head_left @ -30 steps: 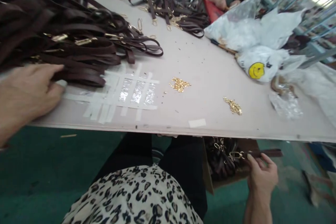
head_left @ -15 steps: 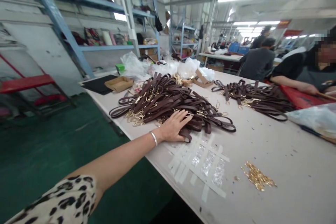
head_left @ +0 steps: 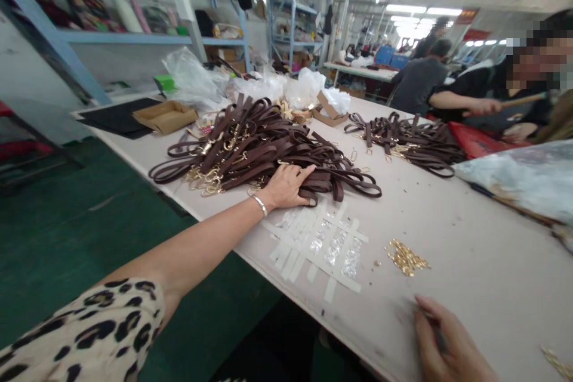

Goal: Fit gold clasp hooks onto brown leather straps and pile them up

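My left hand [head_left: 289, 186] rests on the near edge of a heaped pile of dark brown straps [head_left: 250, 146] with gold-coloured metal clasps. Its fingers are spread over the straps, and one strap end shows between thumb and forefinger. At the lower right, my right hand [head_left: 447, 343] is curled around a small dark object, blurred and mostly hidden, that I cannot make out. A heap of small gold-coloured metal pieces [head_left: 406, 258] lies on the table, beyond my right hand. Small clear plastic packets [head_left: 335, 245] are under strips of tape between the two hands.
More brown straps [head_left: 407, 143] lie farther right. Beside them are a red sheet [head_left: 478, 142] and a clear plastic bag [head_left: 528, 176]. Across the table [head_left: 483, 239], a person [head_left: 501, 92] grips a wooden handle. Cardboard trays [head_left: 165, 116] and plastic bags stand behind the pile.
The view has shifted, and my right hand has come in at the lower right. My left hand stays on the straps. The person opposite has raised the wooden handle.
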Demonstrator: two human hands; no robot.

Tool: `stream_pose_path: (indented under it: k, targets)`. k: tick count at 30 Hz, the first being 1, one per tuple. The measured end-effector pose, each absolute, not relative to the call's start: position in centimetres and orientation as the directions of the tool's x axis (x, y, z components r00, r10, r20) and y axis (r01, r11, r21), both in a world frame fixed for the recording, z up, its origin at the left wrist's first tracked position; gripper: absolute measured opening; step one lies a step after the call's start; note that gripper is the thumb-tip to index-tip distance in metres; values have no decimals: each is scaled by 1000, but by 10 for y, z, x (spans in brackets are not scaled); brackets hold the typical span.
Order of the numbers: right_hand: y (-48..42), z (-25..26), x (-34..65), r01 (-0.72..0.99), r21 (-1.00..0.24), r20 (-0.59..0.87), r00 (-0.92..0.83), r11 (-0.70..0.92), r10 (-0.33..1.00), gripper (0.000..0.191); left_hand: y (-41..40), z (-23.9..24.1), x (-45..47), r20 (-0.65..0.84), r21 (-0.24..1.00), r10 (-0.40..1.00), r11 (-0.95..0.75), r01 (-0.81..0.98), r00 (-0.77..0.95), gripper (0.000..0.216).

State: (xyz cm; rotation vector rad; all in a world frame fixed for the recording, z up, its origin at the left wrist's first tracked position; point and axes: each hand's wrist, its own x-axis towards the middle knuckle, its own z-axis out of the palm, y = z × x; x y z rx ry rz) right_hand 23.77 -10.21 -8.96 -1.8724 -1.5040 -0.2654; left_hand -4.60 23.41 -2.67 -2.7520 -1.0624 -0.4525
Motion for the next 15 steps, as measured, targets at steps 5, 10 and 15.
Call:
stream_pose_path:
  k: [5,10,15]
  targets:
    - [-102,-74,229,868,-480,501,389,-125,773,31,220,-29,-31,340,19,691,-683,730,638,102]
    - [-95,-75,230,927,-363,458,271,-100,846,36,196,-32,-22,368,37,730,-630,776,576,101]
    - [-74,-83,238,967,-219,436,214,-127,874,51,169,-35,-18,410,55,740,-604,795,533,101]
